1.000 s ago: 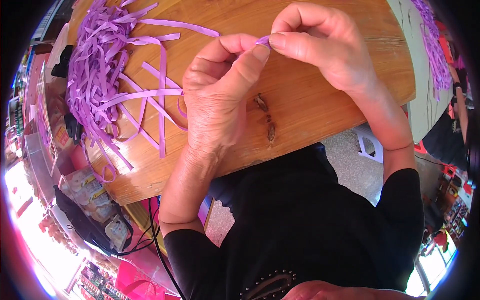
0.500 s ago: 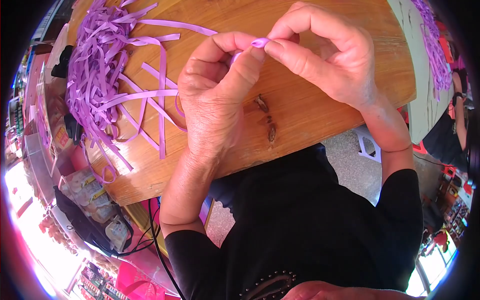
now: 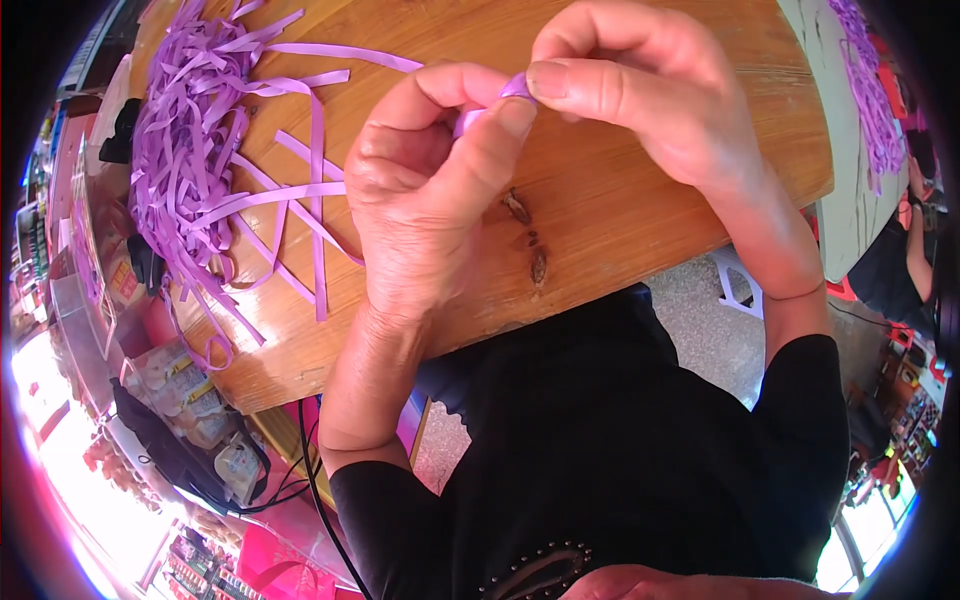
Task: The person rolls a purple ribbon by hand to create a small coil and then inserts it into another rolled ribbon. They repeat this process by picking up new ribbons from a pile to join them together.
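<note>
A short piece of glossy purple satin ribbon [image 3: 515,87], folded into a small, rounded loop, sits above the brown wooden table [image 3: 620,235], between the two hands. The bare left hand [image 3: 415,200] pinches it between thumb and forefinger, the other fingers curled. The bare right hand [image 3: 665,100] brings thumb and forefinger together at the loop's right end; whether they grip it, I cannot tell.

Pinched purple ribbon [image 3: 515,87] mostly hidden

Ribbon pile [image 3: 190,130] on the table [image 3: 610,220], at left; strips [image 3: 870,90], seemingly, on another surface [image 3: 856,222] at far right
</note>
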